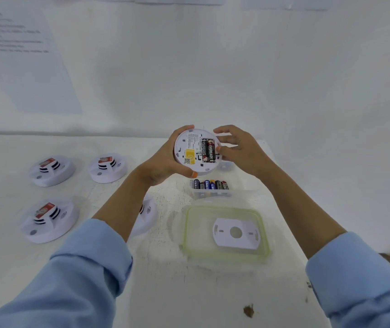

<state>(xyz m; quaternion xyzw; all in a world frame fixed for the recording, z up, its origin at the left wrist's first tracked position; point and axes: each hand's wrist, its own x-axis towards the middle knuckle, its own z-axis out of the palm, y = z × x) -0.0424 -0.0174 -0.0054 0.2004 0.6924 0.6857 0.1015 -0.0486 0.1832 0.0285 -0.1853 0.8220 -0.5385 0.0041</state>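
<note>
Smoke detector (195,151), clasped back-up by the curled fingers of the left hand (165,162) over the tabletop's (12,268) far edge, already holds two batteries (207,150), which the loose fingers of the right hand (243,152) touch; its mounting plate (235,242) is not yet fitted.

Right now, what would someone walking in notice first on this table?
First, the round white smoke alarm held up at the centre in the left hand, its back showing two black batteries, with the right hand at its edge. Next, three more alarms lie in plain view on the left of the table. In front, a green-rimmed tray holds a white mounting plate.
</note>
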